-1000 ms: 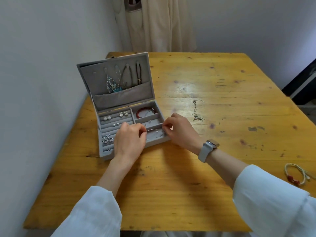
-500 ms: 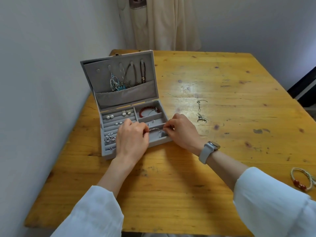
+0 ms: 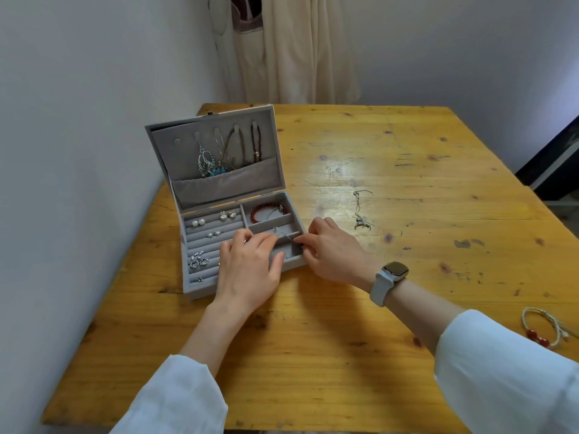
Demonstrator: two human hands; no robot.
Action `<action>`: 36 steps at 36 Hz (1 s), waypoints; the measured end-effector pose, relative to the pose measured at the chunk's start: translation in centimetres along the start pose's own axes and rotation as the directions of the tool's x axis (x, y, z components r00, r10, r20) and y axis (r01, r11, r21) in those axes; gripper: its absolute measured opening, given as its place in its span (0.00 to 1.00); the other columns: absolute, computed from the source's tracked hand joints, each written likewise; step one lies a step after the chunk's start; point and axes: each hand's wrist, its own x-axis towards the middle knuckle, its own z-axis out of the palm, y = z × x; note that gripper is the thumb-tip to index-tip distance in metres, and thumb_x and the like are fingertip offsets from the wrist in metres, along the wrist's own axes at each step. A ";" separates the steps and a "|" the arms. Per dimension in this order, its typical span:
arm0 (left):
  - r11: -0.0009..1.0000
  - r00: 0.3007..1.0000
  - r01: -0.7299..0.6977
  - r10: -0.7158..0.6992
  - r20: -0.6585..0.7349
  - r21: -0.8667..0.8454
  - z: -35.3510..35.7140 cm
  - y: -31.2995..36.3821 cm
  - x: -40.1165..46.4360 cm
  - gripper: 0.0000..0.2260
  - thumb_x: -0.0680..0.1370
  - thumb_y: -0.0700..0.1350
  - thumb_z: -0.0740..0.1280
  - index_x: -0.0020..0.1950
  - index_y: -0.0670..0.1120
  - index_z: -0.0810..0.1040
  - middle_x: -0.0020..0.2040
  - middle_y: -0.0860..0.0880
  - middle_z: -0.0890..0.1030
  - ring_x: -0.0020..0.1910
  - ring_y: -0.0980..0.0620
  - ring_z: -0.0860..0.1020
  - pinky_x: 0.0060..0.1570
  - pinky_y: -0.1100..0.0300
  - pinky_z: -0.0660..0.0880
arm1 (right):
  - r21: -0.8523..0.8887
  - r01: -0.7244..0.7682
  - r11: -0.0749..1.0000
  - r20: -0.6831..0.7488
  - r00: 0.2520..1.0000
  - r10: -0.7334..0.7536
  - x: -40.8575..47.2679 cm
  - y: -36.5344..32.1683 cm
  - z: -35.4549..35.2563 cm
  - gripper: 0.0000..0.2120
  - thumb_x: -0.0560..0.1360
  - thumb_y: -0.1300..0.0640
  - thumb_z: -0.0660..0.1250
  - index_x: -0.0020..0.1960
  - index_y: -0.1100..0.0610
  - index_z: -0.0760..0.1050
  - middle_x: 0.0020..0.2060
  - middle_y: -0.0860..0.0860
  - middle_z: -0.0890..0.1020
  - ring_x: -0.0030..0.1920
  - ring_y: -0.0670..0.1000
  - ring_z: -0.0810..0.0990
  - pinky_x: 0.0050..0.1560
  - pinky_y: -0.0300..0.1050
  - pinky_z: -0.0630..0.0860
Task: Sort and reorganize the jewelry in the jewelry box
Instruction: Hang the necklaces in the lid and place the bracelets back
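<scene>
An open grey jewelry box (image 3: 188, 285) stands at the table's left, lid upright with necklaces (image 3: 219, 155) hung inside it. Earrings (image 3: 198, 223) sit in the ring rolls, and a red bead bracelet (image 3: 266, 209) lies in the back right compartment. My left hand (image 3: 250, 267) and my right hand (image 3: 332, 249) hover over the front right compartments. Each pinches an end of a thin silver chain (image 3: 283, 237) stretched between them. The front compartment is partly hidden by my fingers.
A silver pendant necklace (image 3: 360, 214) lies loose on the wooden table (image 3: 376, 355) right of the box. A cream cord bracelet with red beads (image 3: 542, 328) rests near the right edge. A wall runs along the left; cream fabric hangs behind.
Both hands stay at the front right of the box; the thin chain now shows stretched between the fingertips. My head has tilted slightly, shifting the view.
</scene>
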 end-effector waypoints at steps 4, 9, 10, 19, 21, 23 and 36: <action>0.999 0.998 -0.027 0.028 0.057 -0.023 0.2 -0.2 0.4 0.19 0.79 0.51 0.57 0.70 0.50 0.67 0.65 0.53 0.73 0.65 0.50 0.63 0.58 0.53 0.56 | -0.049 0.028 0.998 -0.021 0.999 -0.029 0.1 -0.1 -0.5 0.16 0.77 0.53 0.54 0.62 0.54 0.73 0.52 0.53 0.70 0.56 0.51 0.66 0.48 0.44 0.69; 0.994 0.994 -0.105 0.106 0.012 -0.031 0.3 -0.2 0.4 0.18 0.77 0.51 0.54 0.63 0.50 0.75 0.57 0.54 0.80 0.60 0.49 0.70 0.52 0.54 0.56 | -0.096 0.072 0.993 -0.012 0.997 -0.073 0.0 0.5 -0.9 0.14 0.77 0.54 0.56 0.59 0.53 0.75 0.52 0.53 0.70 0.55 0.51 0.66 0.45 0.43 0.68; 0.993 0.993 -0.118 0.118 0.004 -0.022 0.3 -0.2 0.3 0.19 0.77 0.53 0.52 0.61 0.50 0.76 0.55 0.54 0.81 0.58 0.49 0.72 0.51 0.54 0.56 | -0.094 0.074 0.993 -0.015 0.997 -0.076 0.0 0.5 -0.9 0.14 0.77 0.55 0.56 0.59 0.53 0.74 0.52 0.53 0.70 0.55 0.52 0.66 0.45 0.43 0.69; 0.990 0.988 -0.143 0.142 0.059 0.007 0.6 -0.9 -0.9 0.21 0.76 0.57 0.50 0.57 0.50 0.77 0.54 0.54 0.81 0.60 0.49 0.70 0.53 0.54 0.55 | -0.098 0.107 0.989 -0.037 0.993 -0.111 -0.1 0.4 -0.3 0.17 0.78 0.56 0.54 0.63 0.54 0.73 0.53 0.54 0.71 0.56 0.53 0.67 0.50 0.46 0.72; 0.990 0.989 -0.137 0.137 0.054 0.007 0.5 -1.0 -0.9 0.21 0.76 0.57 0.50 0.55 0.50 0.78 0.53 0.54 0.81 0.60 0.49 0.70 0.53 0.54 0.55 | -0.102 0.106 0.989 -0.033 0.993 -0.110 -0.1 0.5 -0.2 0.17 0.78 0.56 0.54 0.63 0.54 0.73 0.53 0.54 0.71 0.55 0.53 0.67 0.50 0.47 0.72; 0.991 0.990 -0.133 0.133 0.045 0.007 0.4 -0.9 -0.8 0.21 0.75 0.57 0.51 0.53 0.50 0.79 0.52 0.54 0.82 0.60 0.49 0.72 0.53 0.54 0.56 | -0.081 0.099 0.992 -0.038 0.994 -0.102 -0.1 0.5 -0.1 0.17 0.78 0.56 0.54 0.64 0.53 0.72 0.53 0.54 0.70 0.56 0.53 0.67 0.48 0.44 0.71; 0.952 0.977 -0.213 0.208 -0.044 -0.221 0.7 8.4 -1.4 0.13 0.74 0.48 0.61 0.53 0.47 0.81 0.51 0.49 0.82 0.55 0.48 0.77 0.55 0.50 0.70 | 0.290 -0.124 0.949 -0.205 0.961 0.188 -8.4 5.6 -3.9 0.13 0.77 0.62 0.59 0.58 0.55 0.76 0.47 0.49 0.76 0.45 0.45 0.71 0.45 0.32 0.65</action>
